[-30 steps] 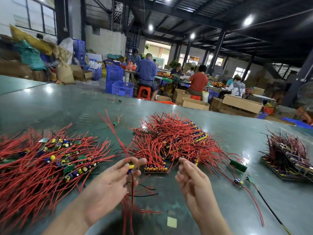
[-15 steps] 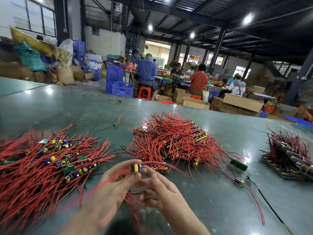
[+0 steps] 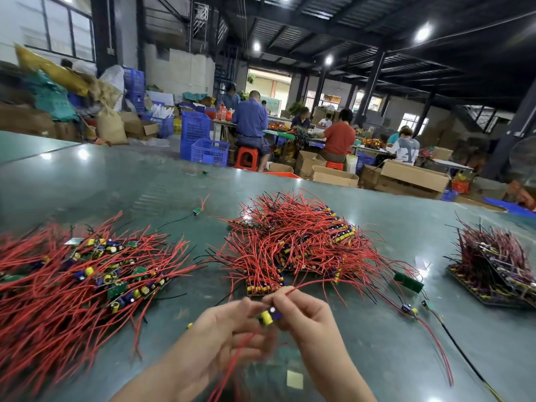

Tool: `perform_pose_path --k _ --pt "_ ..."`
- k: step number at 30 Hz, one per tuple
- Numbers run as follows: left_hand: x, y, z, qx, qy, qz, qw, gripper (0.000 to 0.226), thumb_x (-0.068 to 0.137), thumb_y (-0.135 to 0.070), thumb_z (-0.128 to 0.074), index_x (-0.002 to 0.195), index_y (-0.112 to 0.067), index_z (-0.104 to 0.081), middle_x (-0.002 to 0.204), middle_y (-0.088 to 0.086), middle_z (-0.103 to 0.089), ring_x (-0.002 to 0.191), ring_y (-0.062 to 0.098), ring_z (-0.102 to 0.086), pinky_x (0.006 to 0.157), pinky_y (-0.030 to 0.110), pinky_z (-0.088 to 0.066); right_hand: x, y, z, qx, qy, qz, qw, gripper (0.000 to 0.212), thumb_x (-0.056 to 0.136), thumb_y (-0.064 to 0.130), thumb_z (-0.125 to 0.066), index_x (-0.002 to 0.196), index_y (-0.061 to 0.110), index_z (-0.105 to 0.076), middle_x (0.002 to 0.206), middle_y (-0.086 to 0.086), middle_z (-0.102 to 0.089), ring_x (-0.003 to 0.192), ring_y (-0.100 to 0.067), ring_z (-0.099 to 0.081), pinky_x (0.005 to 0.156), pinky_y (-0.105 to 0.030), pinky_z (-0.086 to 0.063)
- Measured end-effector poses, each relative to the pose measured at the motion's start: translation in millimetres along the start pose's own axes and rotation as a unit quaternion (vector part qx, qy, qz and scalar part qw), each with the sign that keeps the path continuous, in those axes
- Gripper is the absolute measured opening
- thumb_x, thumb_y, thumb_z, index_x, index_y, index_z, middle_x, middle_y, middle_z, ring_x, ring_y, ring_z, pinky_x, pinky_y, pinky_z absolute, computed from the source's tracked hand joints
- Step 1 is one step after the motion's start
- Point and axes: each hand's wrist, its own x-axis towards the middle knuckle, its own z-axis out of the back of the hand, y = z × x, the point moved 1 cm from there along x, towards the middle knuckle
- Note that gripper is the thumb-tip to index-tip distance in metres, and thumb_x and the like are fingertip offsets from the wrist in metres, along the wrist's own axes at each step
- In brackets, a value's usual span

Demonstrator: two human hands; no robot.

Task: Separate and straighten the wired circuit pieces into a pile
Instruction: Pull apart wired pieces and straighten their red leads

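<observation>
Both hands meet low in the middle, just over the green bench; the left hand is blurry, but its fingers look curled around one small circuit piece with a yellow and a blue part on it; the right hand pinches the same piece and a red wire that sticks up and off to the right, most likely so the wire can be pulled straight; the tangled heap sits just behind the hands, close enough to grab from; the sorted pile lies on the left with its wires all pointing about the same way, so this piece probably goes there next.
</observation>
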Motion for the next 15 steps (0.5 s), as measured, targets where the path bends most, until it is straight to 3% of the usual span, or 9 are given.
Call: perform_pose_path --k 3,6,8,10,12,15 --pt "-2.5 2.2 -3.9 0.065 -0.002 0.037 0.997 0.038 0.069 -0.028 -0.080 0.093 -0.001 -0.069 0.074 0.019 -0.068 0.049 0.018 -0.060 0.043 0.022 -0.047 -0.5 -2.3 -3.5 -0.129 0.004 0.037 0.991 0.027 0.080 0.006 -0.070 0.072 0.031 -0.077 0.079 0.009 -0.071 0.076 -0.006 -0.065 0.068 -0.017 -0.049" --pt "-1.2 2.4 -4.1 0.121 -0.036 0.046 0.991 0.036 0.067 -0.032 -0.065 0.091 -0.005 -0.065 0.055 0.002 -0.056 0.035 0.005 -0.036 0.033 0.013 -0.024 -0.9 -3.0 -7.4 -0.100 -0.018 0.004 0.995 0.032 0.081 0.000 -0.068 0.071 0.029 -0.077 0.071 0.003 -0.072 0.064 -0.005 -0.063 0.062 -0.017 -0.048" --pt "-0.5 -0.8 -2.8 0.141 -0.027 0.056 0.988 0.029 0.071 -0.035 -0.063 0.086 -0.009 -0.065 0.051 -0.004 -0.050 0.034 0.004 -0.028 0.033 0.013 -0.018 0.3 -4.5 -4.5 -0.055 -0.013 -0.018 0.998 0.025 0.083 0.003 -0.066 0.071 0.023 -0.077 0.070 -0.001 -0.072 0.066 -0.006 -0.063 0.066 -0.017 -0.047" --pt "-2.6 -4.3 -3.0 0.130 0.013 0.061 0.990 0.021 0.080 -0.035 -0.067 0.078 -0.014 -0.067 0.051 -0.005 -0.049 0.033 0.003 -0.024 0.034 0.013 -0.014 -0.4 -2.9 -2.8 0.004 0.014 -0.053 0.998 0.009 0.080 0.016 -0.069 0.076 0.016 -0.077 0.074 -0.003 -0.071 0.074 -0.015 -0.060 0.074 -0.027 -0.045" --pt "-3.2 -7.1 -2.1 0.120 0.032 0.060 0.990 0.019 0.080 -0.032 -0.068 0.074 -0.015 -0.069 0.051 -0.004 -0.048 0.033 0.002 -0.022 0.034 0.013 -0.013 -0.6 -3.9 -2.0 0.044 0.029 -0.080 0.995 0.011 0.074 0.023 -0.075 0.080 0.013 -0.077 0.076 -0.004 -0.070 0.077 -0.023 -0.055 0.078 -0.038 -0.041" --pt "-3.3 -13.2 0.1 0.140 0.024 0.050 0.989 0.019 0.077 -0.029 -0.064 0.077 -0.011 -0.066 0.050 -0.003 -0.046 0.032 0.002 -0.021 0.033 0.011 -0.015 2.4 -4.3 5.2 0.063 -0.012 -0.078 0.995 0.023 0.065 0.031 -0.069 0.079 0.015 -0.078 0.069 -0.001 -0.067 0.068 -0.013 -0.051 0.069 -0.024 -0.042"
